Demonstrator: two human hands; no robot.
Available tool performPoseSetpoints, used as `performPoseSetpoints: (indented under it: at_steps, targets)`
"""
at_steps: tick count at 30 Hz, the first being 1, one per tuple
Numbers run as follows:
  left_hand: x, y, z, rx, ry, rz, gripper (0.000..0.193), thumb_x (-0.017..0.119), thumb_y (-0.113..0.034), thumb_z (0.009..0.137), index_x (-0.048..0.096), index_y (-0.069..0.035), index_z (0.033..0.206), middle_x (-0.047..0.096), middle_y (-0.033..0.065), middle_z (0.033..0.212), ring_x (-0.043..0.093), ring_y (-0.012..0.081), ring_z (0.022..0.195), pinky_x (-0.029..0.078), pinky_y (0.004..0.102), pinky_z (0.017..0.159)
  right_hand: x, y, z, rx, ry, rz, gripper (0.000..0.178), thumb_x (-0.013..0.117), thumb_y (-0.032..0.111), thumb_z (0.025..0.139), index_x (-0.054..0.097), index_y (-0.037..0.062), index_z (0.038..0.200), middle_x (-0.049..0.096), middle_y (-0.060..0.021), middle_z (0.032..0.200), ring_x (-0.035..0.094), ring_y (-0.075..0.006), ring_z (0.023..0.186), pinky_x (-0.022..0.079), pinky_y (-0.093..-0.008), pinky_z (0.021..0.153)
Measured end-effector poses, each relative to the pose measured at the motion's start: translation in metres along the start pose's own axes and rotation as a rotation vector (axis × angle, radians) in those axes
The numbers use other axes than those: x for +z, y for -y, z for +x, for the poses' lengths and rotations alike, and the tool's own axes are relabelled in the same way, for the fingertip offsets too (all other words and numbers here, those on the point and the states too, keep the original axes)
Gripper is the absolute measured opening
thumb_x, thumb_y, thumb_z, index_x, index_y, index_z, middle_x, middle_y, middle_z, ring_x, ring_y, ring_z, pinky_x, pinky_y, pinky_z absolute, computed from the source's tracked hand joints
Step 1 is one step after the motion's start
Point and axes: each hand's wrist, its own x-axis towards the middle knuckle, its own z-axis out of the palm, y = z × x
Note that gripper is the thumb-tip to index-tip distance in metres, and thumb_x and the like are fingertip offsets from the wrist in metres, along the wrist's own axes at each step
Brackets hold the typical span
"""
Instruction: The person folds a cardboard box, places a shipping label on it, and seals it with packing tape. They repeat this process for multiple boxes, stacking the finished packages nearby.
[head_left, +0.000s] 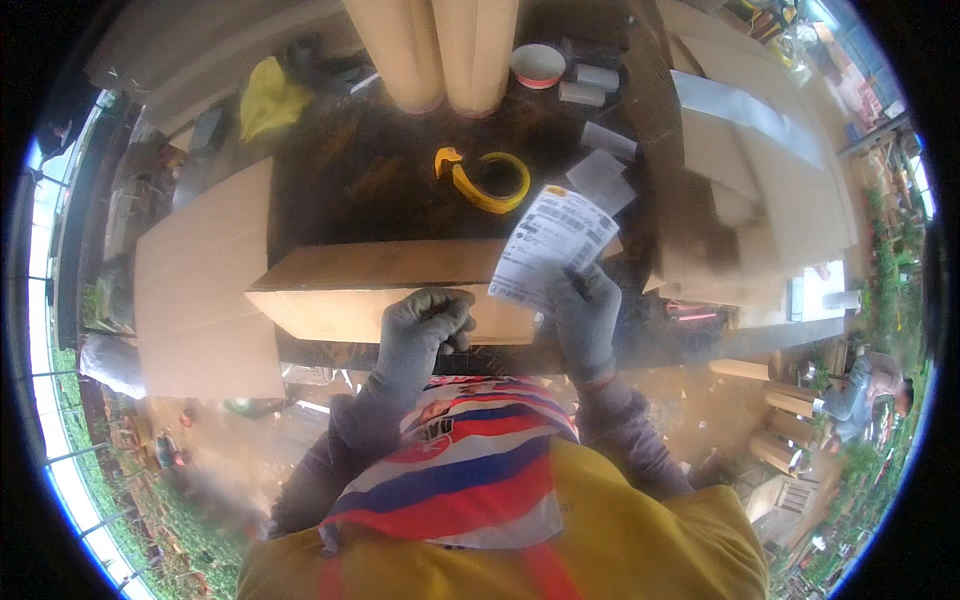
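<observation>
My right hand [588, 312], in a grey glove, pinches the lower right edge of a white shipping label [553, 240] with printed bars and text. The label is held above the right end of a long, narrow cardboard box [370, 272], which lies crosswise in front of me. My left hand [425, 322], gloved alike, is closed with curled fingers at the near side of this box. Whether anything is between those fingers cannot be made out. Beyond the box, a roll of yellow tape [506, 204] lies on the dark table [340, 190] with an orange-yellow cutter piece [447, 158] at its left.
Two tall cardboard tubes or boxes [395, 60] stand at the back. A red-and-white bowl [538, 65] sits beside small rolls [596, 78]. White papers [602, 178] lie at right; flat cardboard [205, 290] leans left. Another person [862, 395] is far right.
</observation>
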Motion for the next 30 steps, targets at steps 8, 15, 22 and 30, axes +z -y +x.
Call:
performPoseSetpoints:
  at_steps: [8, 15, 22, 30]
  targets:
    - [-0.038, -0.024, -0.013, -0.029, 0.123, 0.027, 0.024, 0.063, -0.014, 0.094, 0.063, 0.001, 0.113, 0.065, 0.005, 0.079, 0.057, 0.0064, 0.058, 0.046, 0.0191, 0.054, 0.043, 0.017, -0.009, -0.11, 0.096, -0.219, 0.014, 0.066, 0.005, 0.09, 0.069, -0.0018, 0.102, 0.072, -0.0065, 0.089, 0.063, -0.0094, 0.078, 0.052, -0.0265, 0.067]
    - [-0.054, -0.029, -0.013, -0.081, 0.094, 0.019, 0.019, 0.062, -0.014, 0.095, 0.065, 0.002, 0.104, 0.063, 0.0049, 0.074, 0.056, 0.0068, 0.056, 0.047, 0.0201, 0.053, 0.065, 0.014, -0.018, -0.124, 0.048, -0.287, 0.014, 0.067, 0.007, 0.09, 0.069, -0.0017, 0.1, 0.071, -0.0071, 0.086, 0.063, -0.0087, 0.076, 0.052, -0.0253, 0.064]
    - [-0.065, -0.024, -0.011, -0.054, 0.11, 0.092, 0.016, 0.062, -0.013, 0.095, 0.065, 0.001, 0.102, 0.063, 0.0047, 0.072, 0.055, 0.0063, 0.056, 0.047, 0.0197, 0.051, 0.074, 0.02, -0.018, -0.167, 0.118, -0.357, 0.022, 0.067, 0.007, 0.091, 0.066, -0.0034, 0.11, 0.067, 0.0011, 0.089, 0.057, -0.0042, 0.078, 0.05, -0.0209, 0.069]
    - [-0.071, -0.026, -0.012, 0.056, 0.12, -0.069, 0.011, 0.061, -0.01, 0.095, 0.064, 0.0, 0.099, 0.064, 0.0038, 0.075, 0.054, 0.0052, 0.058, 0.045, 0.0197, 0.053, 0.086, 0.039, -0.022, -0.639, 0.003, -0.778, 0.03, 0.074, 0.003, 0.077, 0.067, -0.001, 0.106, 0.066, -0.015, 0.101, 0.067, -0.0267, 0.089, 0.055, -0.0346, 0.078]
